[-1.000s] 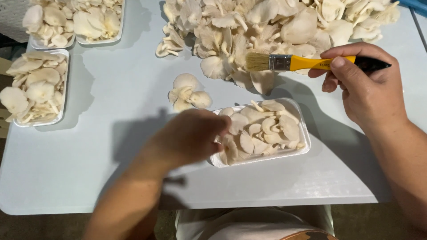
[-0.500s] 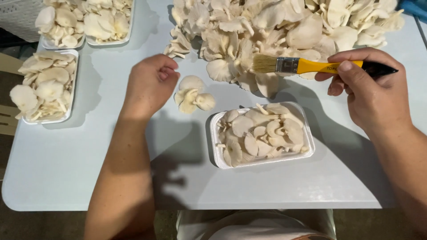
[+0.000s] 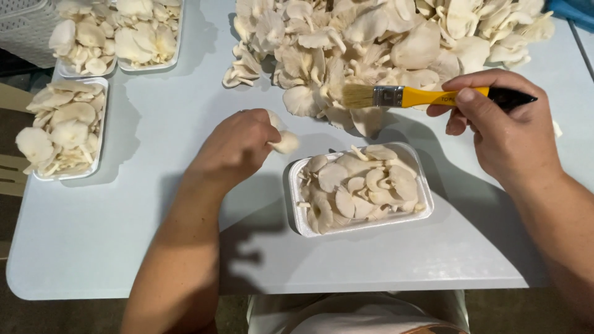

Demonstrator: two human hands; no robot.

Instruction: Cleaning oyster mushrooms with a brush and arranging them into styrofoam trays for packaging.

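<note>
My left hand (image 3: 238,148) curls its fingers around a pale, soft mushroom (image 3: 283,140), just beside the white foam tray (image 3: 297,213) heaped with flat caps. My right hand (image 3: 504,127) pinches a yellow-handled brush (image 3: 411,96), bristles over the loose mushroom pile (image 3: 371,43) on the smooth table (image 3: 124,235).

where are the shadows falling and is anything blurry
Head view: hard shadows fall below and left of the left hand, the brush in the right hand and the tray on the table; everything looks sharp, with no glare.
</note>
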